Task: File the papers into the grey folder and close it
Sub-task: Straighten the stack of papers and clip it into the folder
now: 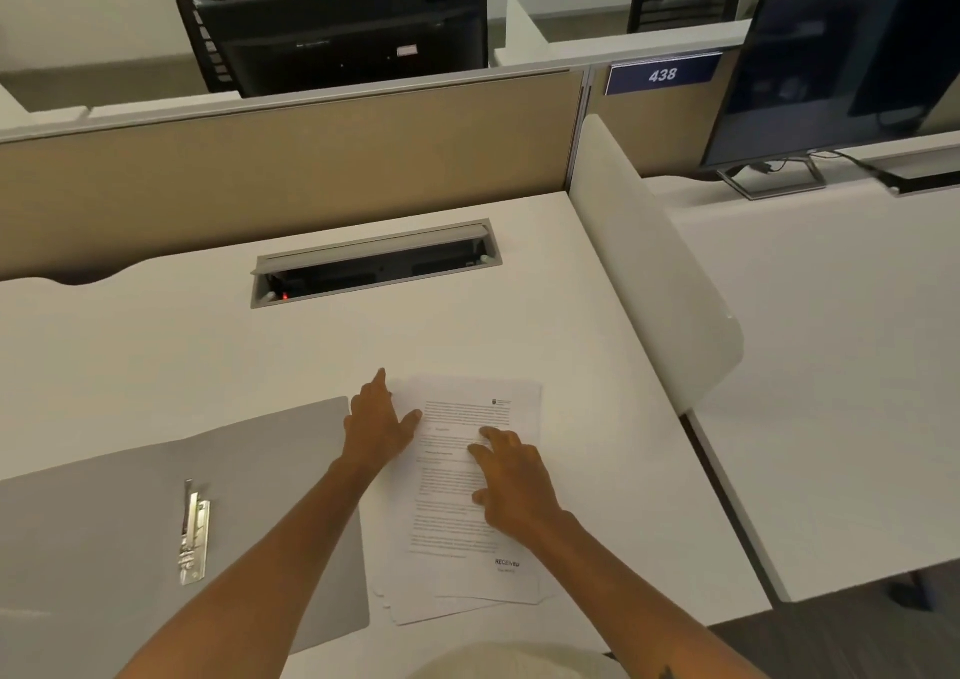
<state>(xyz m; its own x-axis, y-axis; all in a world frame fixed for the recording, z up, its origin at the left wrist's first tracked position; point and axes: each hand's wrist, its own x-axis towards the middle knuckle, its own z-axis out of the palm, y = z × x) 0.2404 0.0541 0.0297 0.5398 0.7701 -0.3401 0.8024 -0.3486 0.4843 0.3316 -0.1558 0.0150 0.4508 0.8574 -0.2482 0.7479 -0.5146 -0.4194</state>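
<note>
Near edge, white worktop [597, 314]: bare forearms reaching forward. Left hand [378, 426] flat, fingers spread, resting on left edge of papers [467, 501] near far corner. Right hand [511, 478] palm down, fingers loosely spread, fingertips pressing on printed top sheet. Papers in loose stack, edges uneven, "RECEIVED" stamped at near right. Grey folder [130, 512] lying open just left of papers, metal clip [195, 538] on inside. Open cable tray [376, 262] farther back.
</note>
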